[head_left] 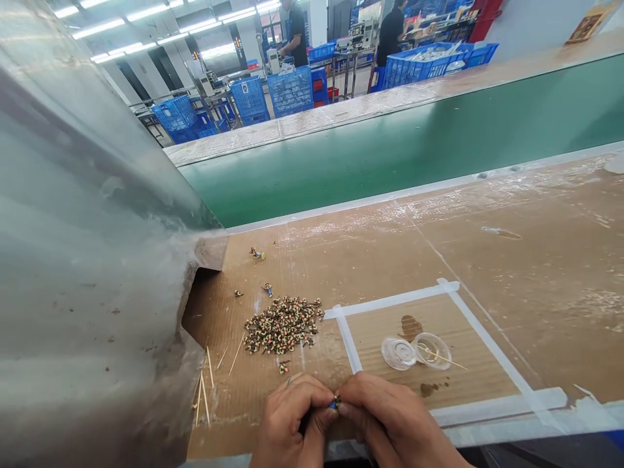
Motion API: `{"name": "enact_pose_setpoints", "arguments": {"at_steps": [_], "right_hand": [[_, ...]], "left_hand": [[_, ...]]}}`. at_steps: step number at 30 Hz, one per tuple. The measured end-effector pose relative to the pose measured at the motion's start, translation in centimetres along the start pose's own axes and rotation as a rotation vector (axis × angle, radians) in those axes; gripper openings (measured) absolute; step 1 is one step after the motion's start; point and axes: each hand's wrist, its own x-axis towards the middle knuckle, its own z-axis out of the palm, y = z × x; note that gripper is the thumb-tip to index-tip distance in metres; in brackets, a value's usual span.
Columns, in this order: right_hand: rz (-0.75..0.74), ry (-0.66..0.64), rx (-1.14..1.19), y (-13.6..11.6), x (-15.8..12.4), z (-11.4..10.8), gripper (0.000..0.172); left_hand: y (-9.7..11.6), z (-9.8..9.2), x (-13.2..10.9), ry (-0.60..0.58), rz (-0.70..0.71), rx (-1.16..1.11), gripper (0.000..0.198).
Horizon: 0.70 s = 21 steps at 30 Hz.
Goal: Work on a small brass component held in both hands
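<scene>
Head camera view: a person's left hand (287,424) and right hand (397,419) close together, gripping a tiny blue-and-gold piece (335,403) over a cardboard-covered workbench (312,273). Nearby sits a heap of small striped pieces (281,325), with wooden toothpicks (205,396) to its left and two clear plastic cups (414,351) inside a white-taped square (429,344).
</scene>
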Motion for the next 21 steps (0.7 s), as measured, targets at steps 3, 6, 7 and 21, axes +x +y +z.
{"name": "enact_pose_setpoints", "arguments": {"at_steps": [3, 6, 7, 21], "right_hand": [[0.011, 0.006, 0.002, -0.01, -0.08, -0.08, 0.02], [0.015, 0.023, 0.008, -0.11, 0.01, -0.08, 0.019], [0.016, 0.031, 0.007, -0.14, 0.09, -0.05, 0.02], [0.045, 0.038, 0.002, -0.14, 0.06, 0.19, 0.02]], "left_hand": [[0.03, -0.07, 0.01, -0.006, -0.006, -0.013, 0.013], [0.03, -0.19, -0.03, -0.011, -0.017, -0.013, 0.013], [0.0, -0.24, -0.04, -0.011, -0.015, -0.015, 0.013], [0.27, -0.33, 0.09, 0.021, -0.006, -0.067, 0.01]]}}
